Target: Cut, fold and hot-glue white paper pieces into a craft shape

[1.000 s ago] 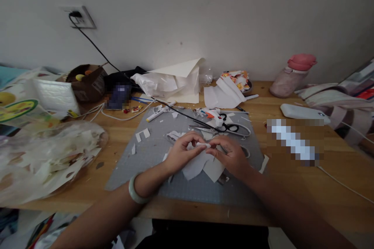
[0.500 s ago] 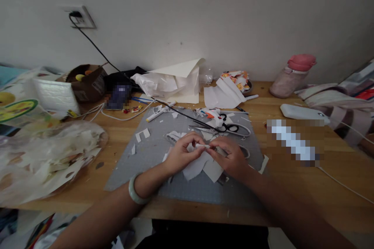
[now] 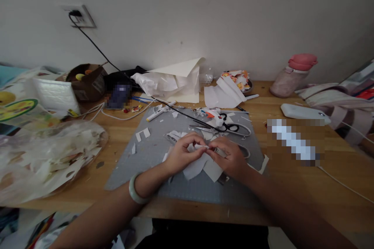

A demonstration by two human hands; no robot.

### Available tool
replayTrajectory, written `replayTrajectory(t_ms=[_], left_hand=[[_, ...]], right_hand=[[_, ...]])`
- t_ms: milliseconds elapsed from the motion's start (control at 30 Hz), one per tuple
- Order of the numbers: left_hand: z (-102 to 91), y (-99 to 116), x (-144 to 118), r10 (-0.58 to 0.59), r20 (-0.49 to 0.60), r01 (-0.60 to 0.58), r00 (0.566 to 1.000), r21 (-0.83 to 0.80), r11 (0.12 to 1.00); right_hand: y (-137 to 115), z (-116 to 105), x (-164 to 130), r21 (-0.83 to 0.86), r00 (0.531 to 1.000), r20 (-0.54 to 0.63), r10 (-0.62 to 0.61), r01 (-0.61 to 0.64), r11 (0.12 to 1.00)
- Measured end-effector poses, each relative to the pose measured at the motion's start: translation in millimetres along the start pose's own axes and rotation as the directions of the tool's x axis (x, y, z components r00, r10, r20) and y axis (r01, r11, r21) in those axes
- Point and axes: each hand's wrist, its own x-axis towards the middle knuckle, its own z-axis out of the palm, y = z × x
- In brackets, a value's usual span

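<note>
Over a grey cutting mat (image 3: 152, 155), my left hand (image 3: 181, 155) and my right hand (image 3: 230, 158) meet fingertip to fingertip. Both pinch one small white paper piece (image 3: 202, 146) between thumbs and forefingers. A pale green bangle (image 3: 134, 189) sits on my left wrist. Larger white paper offcuts (image 3: 201, 167) lie on the mat just under my hands. Black-handled scissors (image 3: 228, 127) rest on the mat a little beyond my right hand.
A white glue gun (image 3: 213, 116) with its black cord lies at the mat's far edge, beside a white marker (image 3: 159, 111). A clear bag of paper scraps (image 3: 46, 159) fills the left. Folded sheets (image 3: 175, 79), a pink bottle (image 3: 292, 76) and a white case (image 3: 304, 112) stand behind.
</note>
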Motion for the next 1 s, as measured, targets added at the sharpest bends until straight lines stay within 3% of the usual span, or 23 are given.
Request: replayTrajectory(t_ms=[1000], left_hand=[[-0.1,3.9,1.6,0.030,0.037,-0.031,0.999,0.014,0.999]], right_hand=[[-1.1,-0.6,0.6,-0.038,0.995,0.093,0.026,-0.022,0.999]])
